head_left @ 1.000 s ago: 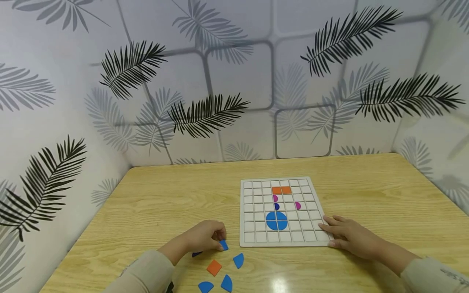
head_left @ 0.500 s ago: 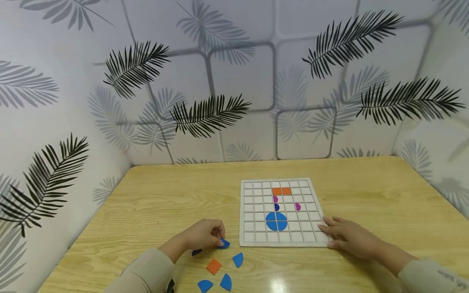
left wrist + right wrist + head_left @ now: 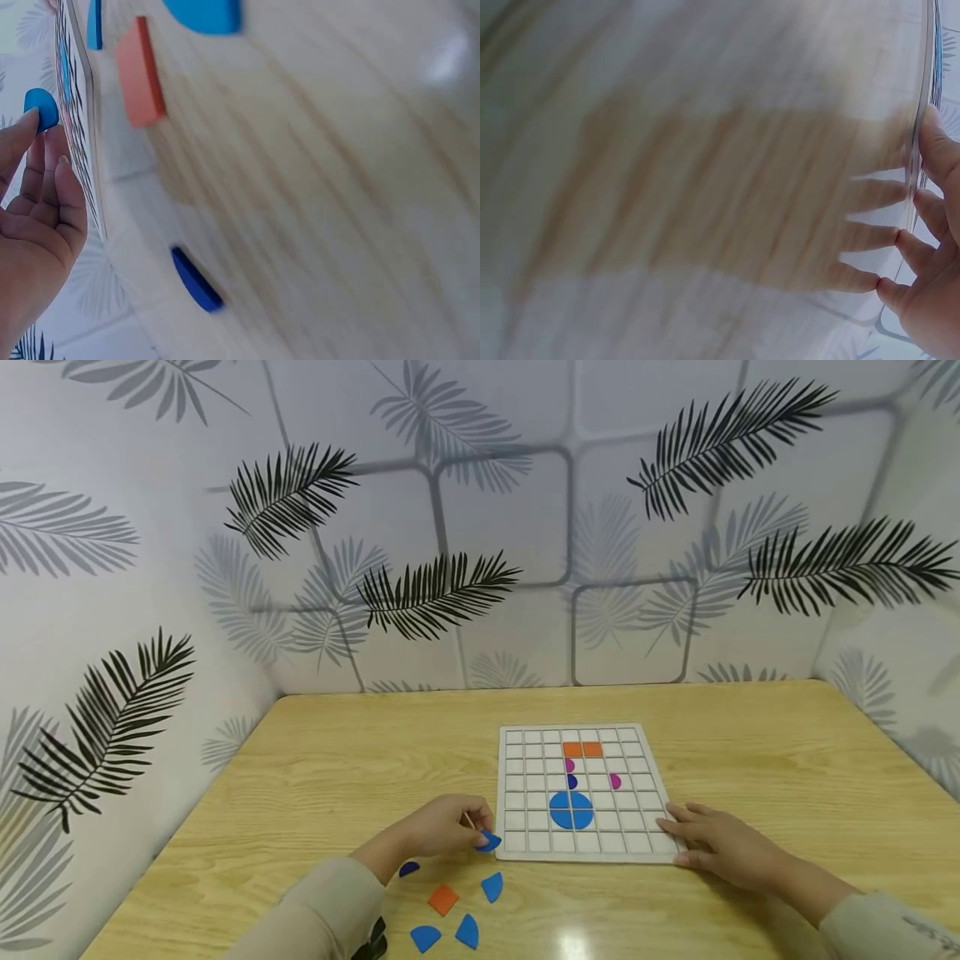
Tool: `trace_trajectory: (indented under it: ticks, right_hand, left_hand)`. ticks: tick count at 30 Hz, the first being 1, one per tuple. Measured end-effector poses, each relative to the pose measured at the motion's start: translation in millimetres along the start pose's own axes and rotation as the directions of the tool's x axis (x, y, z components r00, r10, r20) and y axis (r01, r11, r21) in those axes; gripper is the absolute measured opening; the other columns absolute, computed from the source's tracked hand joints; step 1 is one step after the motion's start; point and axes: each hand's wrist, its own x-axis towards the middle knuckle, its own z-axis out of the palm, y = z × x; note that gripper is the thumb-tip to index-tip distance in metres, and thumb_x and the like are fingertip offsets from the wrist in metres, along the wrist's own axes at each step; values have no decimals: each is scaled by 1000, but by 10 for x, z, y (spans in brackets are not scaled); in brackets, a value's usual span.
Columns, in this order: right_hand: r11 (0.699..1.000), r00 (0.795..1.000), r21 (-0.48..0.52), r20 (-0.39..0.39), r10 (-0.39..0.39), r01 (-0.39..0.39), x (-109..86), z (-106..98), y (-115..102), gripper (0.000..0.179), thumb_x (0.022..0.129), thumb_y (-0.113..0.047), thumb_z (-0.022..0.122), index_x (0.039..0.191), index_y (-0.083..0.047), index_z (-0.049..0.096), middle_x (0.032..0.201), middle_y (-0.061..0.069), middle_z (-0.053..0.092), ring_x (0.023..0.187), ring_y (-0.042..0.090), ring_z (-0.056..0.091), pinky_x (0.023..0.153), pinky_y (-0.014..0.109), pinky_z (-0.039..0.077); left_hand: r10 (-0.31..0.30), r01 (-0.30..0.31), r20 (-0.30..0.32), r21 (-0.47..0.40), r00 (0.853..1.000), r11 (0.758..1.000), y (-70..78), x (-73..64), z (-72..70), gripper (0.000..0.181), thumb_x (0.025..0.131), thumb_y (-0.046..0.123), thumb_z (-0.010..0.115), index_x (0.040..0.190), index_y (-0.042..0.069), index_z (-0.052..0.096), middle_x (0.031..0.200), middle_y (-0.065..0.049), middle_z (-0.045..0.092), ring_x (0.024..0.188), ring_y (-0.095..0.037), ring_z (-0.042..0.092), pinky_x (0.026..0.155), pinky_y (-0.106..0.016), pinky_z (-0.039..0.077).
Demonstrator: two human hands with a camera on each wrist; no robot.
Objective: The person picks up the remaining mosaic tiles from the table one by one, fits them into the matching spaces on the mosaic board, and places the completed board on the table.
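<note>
Between thumb and fingers, my left hand [image 3: 448, 828] pinches a blue quarter-circle tile [image 3: 490, 842], just off the near-left corner of the white grid board [image 3: 516, 820]. In the left wrist view the same blue tile [image 3: 42, 109] is raised above the table. My right hand [image 3: 729, 845] rests at the board's right edge with fingers spread, its fingertips touching the rim. On the board lie orange squares [image 3: 573, 749], magenta half-circles [image 3: 616, 782], a dark blue half-circle [image 3: 572, 782] and a blue circle [image 3: 572, 810] made of quarter tiles.
Loose on the wooden table [image 3: 360, 752], in front of the board, are an orange square [image 3: 443, 899], several blue quarter-circle tiles [image 3: 467, 932] and a dark blue half-circle [image 3: 408, 868]. A leaf-patterned wall [image 3: 517, 635] stands behind the table.
My left hand has lifted the blue quarter-circle tile and moved it right and away from me, towards the board's corner. The dark blue half-circle shows more fully. My right hand stays put.
</note>
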Motion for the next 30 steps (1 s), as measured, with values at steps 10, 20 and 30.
trace_trajectory:
  ticks: [10, 20, 30]
  right_hand:
    - [1000, 1000, -3, 0, -15, 15, 22, -2, -9, 50, 81, -33, 56, 116, 2, 52, 122, 27, 41, 108, 51, 33, 84, 58, 28]
    - [1000, 1000, -8, -8, -4, 3, 23, -28, -23, 50, 81, -33, 56, 116, 3, 52, 122, 26, 41, 109, 49, 33, 84, 56, 29]
    - [1000, 1000, -22, -6, 9, -9, -3, -17, -20, 52, 80, -34, 56, 117, 3, 51, 123, 26, 41, 110, 48, 33, 84, 57, 29]
  left_hand:
    - [56, -56, -9, -14, 998, 998, 171, 236, 112, 5, 81, 9, 59, 82, 13, 56, 79, 2, 53, 71, -12, 51, 62, -24, 43]
    - [78, -78, -13, -37, 997, 996, 424, 556, 245, 4, 80, 11, 61, 83, 10, 58, 79, 3, 53, 69, -11, 51, 60, -23, 43]
    - [48, -48, -5, -29, 999, 998, 601, 800, 404, 4, 81, 9, 59, 83, 12, 57, 78, 4, 53, 68, -9, 53, 60, -20, 42]
